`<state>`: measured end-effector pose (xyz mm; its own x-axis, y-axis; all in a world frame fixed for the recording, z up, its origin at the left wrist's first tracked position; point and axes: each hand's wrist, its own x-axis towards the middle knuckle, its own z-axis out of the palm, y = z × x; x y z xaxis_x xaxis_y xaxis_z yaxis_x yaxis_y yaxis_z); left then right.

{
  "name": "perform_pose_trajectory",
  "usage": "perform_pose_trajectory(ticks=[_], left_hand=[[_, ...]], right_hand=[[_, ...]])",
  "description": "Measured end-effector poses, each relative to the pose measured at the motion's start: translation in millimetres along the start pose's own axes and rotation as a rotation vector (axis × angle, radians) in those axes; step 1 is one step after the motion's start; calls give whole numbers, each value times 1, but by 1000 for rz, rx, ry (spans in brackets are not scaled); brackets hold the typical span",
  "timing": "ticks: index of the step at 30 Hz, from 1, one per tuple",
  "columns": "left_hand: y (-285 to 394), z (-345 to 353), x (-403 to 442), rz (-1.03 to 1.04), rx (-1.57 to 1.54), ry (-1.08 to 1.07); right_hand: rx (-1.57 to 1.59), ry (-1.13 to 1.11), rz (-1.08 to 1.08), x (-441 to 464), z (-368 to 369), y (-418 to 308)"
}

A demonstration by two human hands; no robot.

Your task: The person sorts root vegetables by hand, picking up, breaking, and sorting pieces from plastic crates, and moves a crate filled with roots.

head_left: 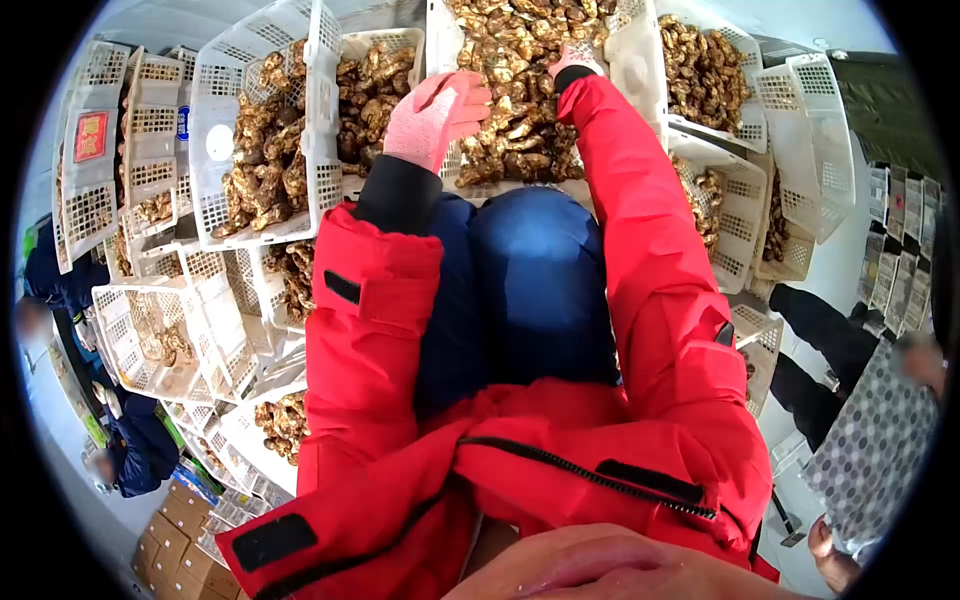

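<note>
The left hand [436, 120], in a pink glove, is lying over the near-left side of the centre crate [636, 72]. Its fingers are reaching toward the right hand, flat and slightly parted, and its palm is not closing round anything visible. Whether the fingertips are touching the contents cannot be told. The right hand [580, 60], also gloved, is reaching farther forward, at the right side of the same crate. Its fingers are pointing away and showing only partly beyond the black cuff, so whether they are pinching a piece or standing apart cannot be told.

The brown knobbly pieces [522, 105] are lying heaped in the centre crate, filling the space between the hands and running on beyond them.

Just left of the left hand, a narrow-looking crate is holding more brown pieces [375, 92]; farther left, a large white crate [216, 140] is standing partly filled. To the right of the right hand, another heap [705, 75] is filling a crate, with pale perforated crates [822, 130] standing beyond it. The blue trousers [540, 290] are showing behind both hands, between the red sleeves. Well to the right, a person in a patterned grey garment [865, 440] is appearing at the edge of view.
</note>
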<state>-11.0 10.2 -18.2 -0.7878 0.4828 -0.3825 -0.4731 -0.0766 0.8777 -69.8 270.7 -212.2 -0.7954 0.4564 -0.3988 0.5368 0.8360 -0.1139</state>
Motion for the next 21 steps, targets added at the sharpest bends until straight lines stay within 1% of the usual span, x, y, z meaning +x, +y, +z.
perform_pose_trajectory(ticks=[1,3,4,5,7,8,9,11,13,14,15,17,18,19,21], left_hand=[[2,1,-1,-2,16,-6],[6,3,-6,39,-15,-7],[8,3,-8,63,-31,-8],[9,4,-9,68,-30,-28],[9,5,-11,68,-30,-70],[9,8,-9,80,-12,-89],[9,10,-8,78,-13,-100],[10,12,-9,76,-12,-113],[7,8,-5,48,-13,-37],[7,6,-6,49,-30,-20],[7,5,-6,48,-48,-6],[6,3,-6,66,-73,-14],[7,2,-5,78,-86,-23],[8,2,-5,91,-97,-31],[9,4,-6,87,-95,-76]], right_hand=[[-6,19,-23,0,6,0],[-69,-217,-248,8,0,18],[-76,-353,-395,-6,-14,29],[-196,-436,-547,-22,-35,32],[-220,-602,-385,-22,-55,43],[-236,-412,-332,-23,-57,38],[-110,-70,-338,-13,-47,35],[-36,206,-448,6,-46,5],[-86,341,-497,14,-35,-19],[-143,310,-452,11,-31,-26],[-267,237,-452,9,-31,-24],[-288,-239,-470,9,-39,-19],[-234,-275,-503,-7,-35,-2],[-124,-463,-492,-19,-33,14],[-292,-586,-596,-40,-65,28]])
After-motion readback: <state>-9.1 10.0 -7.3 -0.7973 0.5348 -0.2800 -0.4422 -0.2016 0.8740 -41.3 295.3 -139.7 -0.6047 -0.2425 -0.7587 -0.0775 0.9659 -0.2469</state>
